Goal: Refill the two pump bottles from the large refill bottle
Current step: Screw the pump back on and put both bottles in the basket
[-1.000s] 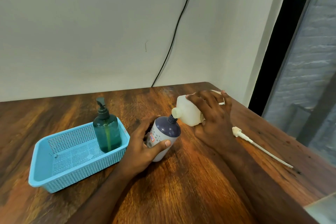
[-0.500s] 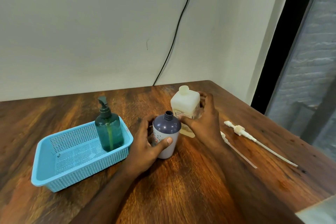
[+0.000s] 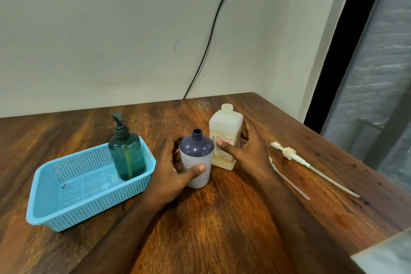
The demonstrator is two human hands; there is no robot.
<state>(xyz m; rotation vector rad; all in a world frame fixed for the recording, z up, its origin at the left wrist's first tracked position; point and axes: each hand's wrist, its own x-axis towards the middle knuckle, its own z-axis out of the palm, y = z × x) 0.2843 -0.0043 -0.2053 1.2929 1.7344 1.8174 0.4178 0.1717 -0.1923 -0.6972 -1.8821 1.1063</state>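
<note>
Upright at the centre of the wooden tabletop: a purple-topped pump bottle, neck open, pump off. Gripped by the left hand — fingers curled round the far side, thumb pressed across the pale front. Just beside it, at 1 o'clock, the large white refill bottle, standing upright and uncapped, label facing the camera. Wrapped by the right hand from the 3 o'clock side, thumb laid on the label, fingers curled behind. Further toward 3 o'clock, lying flat on the wood, a white pump head with long dip tube; a second thin tube partly hidden behind the right wrist. At 9 o'clock, a light-blue perforated basket — in its far right corner a green pump bottle, upright, pump fitted. Behind, a black cable running down the pale wall.
</note>
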